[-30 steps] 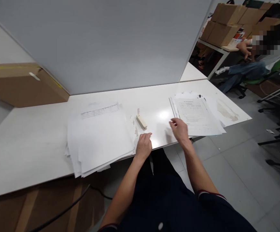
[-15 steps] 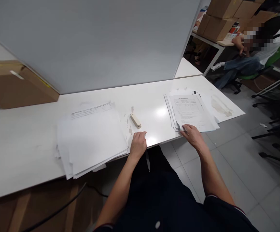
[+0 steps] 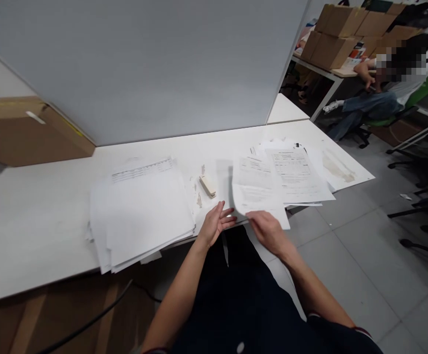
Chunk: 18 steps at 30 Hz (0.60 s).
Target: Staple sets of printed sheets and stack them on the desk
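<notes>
My right hand (image 3: 267,228) pinches the near-left corner of a printed sheet (image 3: 258,182), whose left edge curls up off the table. That sheet partly covers a stack of printed papers (image 3: 300,174) to the right. With fingers spread and palm turned toward the sheet, my left hand (image 3: 217,223) is at the table's front edge, holding nothing. Just beyond it lies a cream stapler (image 3: 208,187). To the left a larger pile of mostly blank white papers (image 3: 147,211) rests on the table, slightly overhanging its front edge.
A grey-white panel (image 3: 162,64) stands along the back of the white table (image 3: 44,211). At the left is a cardboard box (image 3: 33,130). A black clip (image 3: 297,145) sits by the right stack. Another person (image 3: 402,83) sits at the far right near stacked boxes (image 3: 332,49).
My right hand has drawn one sheet leftward off the right stack. My left hand has opened, turning its palm toward the sheet.
</notes>
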{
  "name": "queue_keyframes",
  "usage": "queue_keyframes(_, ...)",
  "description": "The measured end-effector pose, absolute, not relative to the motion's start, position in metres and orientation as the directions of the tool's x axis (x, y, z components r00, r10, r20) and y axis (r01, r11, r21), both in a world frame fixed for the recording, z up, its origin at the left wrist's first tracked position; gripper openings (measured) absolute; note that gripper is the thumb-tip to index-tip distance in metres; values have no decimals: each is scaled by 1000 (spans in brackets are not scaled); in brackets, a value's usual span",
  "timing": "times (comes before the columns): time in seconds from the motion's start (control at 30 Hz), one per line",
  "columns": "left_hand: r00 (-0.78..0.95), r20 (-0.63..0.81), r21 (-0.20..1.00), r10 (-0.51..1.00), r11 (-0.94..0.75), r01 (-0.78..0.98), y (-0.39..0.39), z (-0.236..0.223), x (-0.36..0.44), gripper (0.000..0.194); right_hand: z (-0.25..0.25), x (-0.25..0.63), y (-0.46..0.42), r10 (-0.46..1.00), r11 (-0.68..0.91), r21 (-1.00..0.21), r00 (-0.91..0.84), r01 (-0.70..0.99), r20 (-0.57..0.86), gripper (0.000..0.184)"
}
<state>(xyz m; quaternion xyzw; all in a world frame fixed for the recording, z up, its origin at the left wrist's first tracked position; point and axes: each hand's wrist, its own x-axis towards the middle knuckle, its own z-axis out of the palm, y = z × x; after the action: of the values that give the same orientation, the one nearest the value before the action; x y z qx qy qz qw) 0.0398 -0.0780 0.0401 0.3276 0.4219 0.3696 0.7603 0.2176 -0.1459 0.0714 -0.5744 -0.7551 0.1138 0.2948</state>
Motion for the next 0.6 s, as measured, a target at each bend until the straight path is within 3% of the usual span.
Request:
queue_keyframes(0.07, 399, -405, 756, 823, 546, -361, -76, 44, 40, 61, 74, 198, -159, 911, 410, -508, -313, 757, 269, 30)
queue_keyframes(0.2, 261, -358, 817, 897, 436, -378, -73, 41, 37, 46, 83, 194, -172, 884, 424, -654, -444, 626, 147, 27)
queue_keyframes(0.27, 229, -379, 827, 897, 439, -351, -74, 38, 36, 42, 86, 209, -168, 934, 311, -733, -335, 605, 120, 25)
queue_keyframes(0.33, 234, -383, 828, 894, 444, -342, -76, 36, 35, 41, 86, 230, -160, 992, 125, -738, -86, 663, 91, 28)
queue_keyframes(0.43, 247, -392, 823, 886, 458, -337, -79, 36, 34, 42, 77, 259, -149, 964, -208, -578, 266, 789, 17, 32)
queue_keyframes(0.5, 247, -415, 819, 876, 478, -317, -81, 37, 32, 43, 66, 270, -146, 940, -317, -517, 337, 795, -58, 33)
queue_keyframes(0.6, 253, -421, 830, 871, 482, -281, -84, 41, 29, 43, 48, 275, -146, 938, -334, -684, 302, 648, -172, 34)
